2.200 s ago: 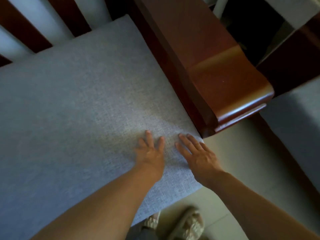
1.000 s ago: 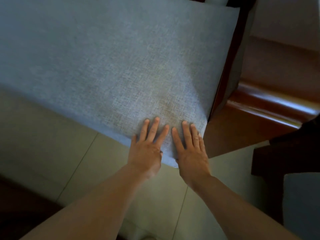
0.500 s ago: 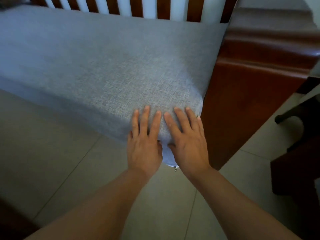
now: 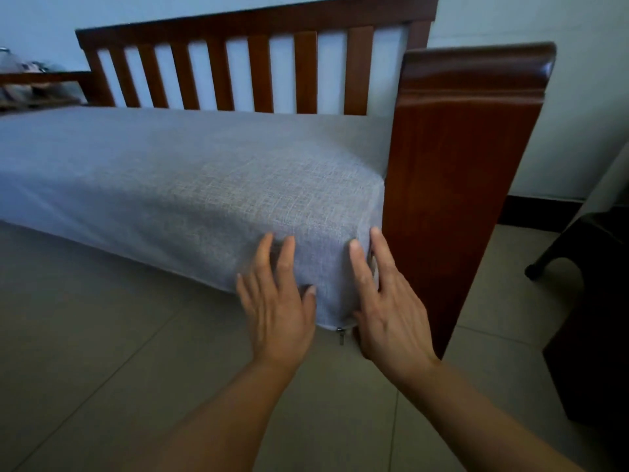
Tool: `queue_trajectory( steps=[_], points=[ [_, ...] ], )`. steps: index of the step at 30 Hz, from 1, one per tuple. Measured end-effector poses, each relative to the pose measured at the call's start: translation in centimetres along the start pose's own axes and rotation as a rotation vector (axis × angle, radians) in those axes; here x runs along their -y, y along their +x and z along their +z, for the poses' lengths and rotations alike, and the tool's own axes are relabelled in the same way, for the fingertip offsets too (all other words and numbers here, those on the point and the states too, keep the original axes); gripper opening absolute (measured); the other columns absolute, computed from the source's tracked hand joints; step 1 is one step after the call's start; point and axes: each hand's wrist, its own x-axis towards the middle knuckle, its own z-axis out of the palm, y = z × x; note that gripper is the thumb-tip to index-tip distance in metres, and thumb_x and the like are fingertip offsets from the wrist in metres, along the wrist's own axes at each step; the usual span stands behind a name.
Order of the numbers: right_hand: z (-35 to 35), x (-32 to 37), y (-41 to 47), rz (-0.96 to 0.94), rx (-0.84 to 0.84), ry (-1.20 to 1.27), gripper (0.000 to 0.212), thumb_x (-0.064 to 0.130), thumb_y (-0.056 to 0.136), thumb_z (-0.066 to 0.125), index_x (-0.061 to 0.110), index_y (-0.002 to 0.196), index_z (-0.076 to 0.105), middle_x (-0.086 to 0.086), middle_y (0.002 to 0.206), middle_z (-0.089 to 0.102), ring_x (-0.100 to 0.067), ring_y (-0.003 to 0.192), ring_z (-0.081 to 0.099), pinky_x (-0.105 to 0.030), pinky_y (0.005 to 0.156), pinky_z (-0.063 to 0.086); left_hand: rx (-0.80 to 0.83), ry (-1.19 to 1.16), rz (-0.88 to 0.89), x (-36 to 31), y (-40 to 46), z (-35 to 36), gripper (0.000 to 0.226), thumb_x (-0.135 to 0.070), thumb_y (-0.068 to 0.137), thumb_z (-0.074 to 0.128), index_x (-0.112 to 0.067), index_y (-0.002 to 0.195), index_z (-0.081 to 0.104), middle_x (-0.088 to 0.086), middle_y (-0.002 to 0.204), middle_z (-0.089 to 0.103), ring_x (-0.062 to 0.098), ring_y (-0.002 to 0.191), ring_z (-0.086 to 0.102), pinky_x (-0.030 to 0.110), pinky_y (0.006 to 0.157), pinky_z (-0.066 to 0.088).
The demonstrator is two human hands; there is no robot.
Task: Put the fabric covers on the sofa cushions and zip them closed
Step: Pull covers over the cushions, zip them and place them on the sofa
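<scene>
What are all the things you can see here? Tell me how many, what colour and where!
cushion: one, in a grey fabric cover, lying on the sofa seat
zip pull: one, silvery, hanging at the cushion's near bottom corner
sofa back: one, reddish-brown wooden slats, behind the cushion
armrest: one, reddish-brown wood, right of the cushion
floor: pale tiles, below the sofa
wall: pale, behind the sofa
dark furniture: at the right edge, too dim to identify
left hand: one, fingers straight, against the cushion's front face
right hand: one, fingers straight, at the cushion's corner by the armrest
</scene>
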Motion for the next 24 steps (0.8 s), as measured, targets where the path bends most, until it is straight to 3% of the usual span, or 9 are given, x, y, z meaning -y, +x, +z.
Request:
queue_trajectory(
  steps=[2,6,10,13,16,18,21,24],
  points=[
    [0.1,-0.1,-1.5,0.061,0.077,0.022,0.091,0.005,0.075,0.068,0.008,0.148,0.014,-0.023,0.15,0.028,-0.029,0.1,0.062,-0.027,0.068,0.051,0.02,-0.103,-0.175,0.0,-1.7,0.6,0.064,-0.027,0.076,0.068,-0.009,0.131,0.04,0.015,0.133,0.04,0.033,0.118,0.043,0.048,0.095,0.037],
    [1.2,-0.4,-3.3,0.141,0.26,0.045,0.099,0.017,0.083,0.067,0.008,0.149,-0.006,-0.015,0.148,0.035,-0.026,0.113,0.058,-0.029,0.077,0.051,0.227,-0.489,-0.664,-0.5,-3.5,1.7,0.048,-0.027,0.086,0.064,-0.006,0.123,0.041,0.009,0.125,0.043,0.024,0.104,0.051,0.027,0.085,0.038],
    [2.5,0.3,-2.9,0.304,0.377,0.107,0.091,0.037,0.093,0.053,0.007,0.148,-0.013,-0.008,0.149,0.028,-0.019,0.127,0.043,-0.026,0.093,0.043,0.46,-0.899,-0.975,-1.1,-3.5,2.7,0.021,-0.03,0.091,0.058,-0.013,0.103,0.057,0.006,0.109,0.065,0.014,0.088,0.061,0.031,0.076,0.045],
    [3.8,0.6,-2.9,0.349,0.328,0.154,0.093,0.038,0.092,0.055,0.005,0.148,-0.013,-0.008,0.147,0.027,-0.019,0.128,0.041,-0.027,0.095,0.045,0.517,-1.171,-1.128,-1.5,-3.0,3.6,0.02,-0.023,0.094,0.054,-0.011,0.108,0.061,0.005,0.106,0.069,0.015,0.095,0.066,0.032,0.075,0.049],
    [5.2,0.6,-3.7,0.344,0.275,0.183,0.092,0.03,0.09,0.062,0.006,0.148,-0.005,-0.01,0.146,0.029,-0.022,0.124,0.047,-0.027,0.089,0.049,0.469,-1.259,-1.193,-1.5,-2.4,4.1,0.021,-0.014,0.093,0.057,-0.002,0.11,0.06,0.014,0.107,0.069,0.023,0.098,0.066,0.03,0.067,0.053],
    [5.7,0.7,-4.3,0.348,0.272,0.194,0.092,0.029,0.087,0.065,0.006,0.148,0.0,-0.013,0.15,0.023,-0.023,0.127,0.045,-0.028,0.093,0.048,0.473,-1.208,-1.161,-1.2,-2.5,3.9,0.015,-0.011,0.092,0.057,-0.002,0.104,0.061,0.014,0.103,0.069,0.024,0.095,0.066,0.03,0.066,0.053],
    [5.5,1.2,-4.7,0.366,0.279,0.204,0.084,0.03,0.092,0.058,0.004,0.148,0.002,-0.013,0.156,0.01,-0.023,0.136,0.035,-0.027,0.102,0.039,0.458,-1.143,-1.104,-0.9,-3.3,3.5,0.007,-0.009,0.091,0.058,-0.004,0.09,0.061,0.014,0.093,0.068,0.021,0.083,0.066,0.028,0.072,0.053],
    [5.4,2.1,-5.1,0.339,0.229,0.206,0.07,0.021,0.094,0.053,0.003,0.147,0.011,-0.016,0.154,0.017,-0.027,0.132,0.04,-0.03,0.097,0.042,0.398,-1.09,-1.085,-0.3,-4.1,2.7,0.014,-0.007,0.089,0.061,-0.005,0.077,0.054,0.013,0.083,0.063,0.018,0.075,0.063,0.023,0.074,0.051]
  ],
)
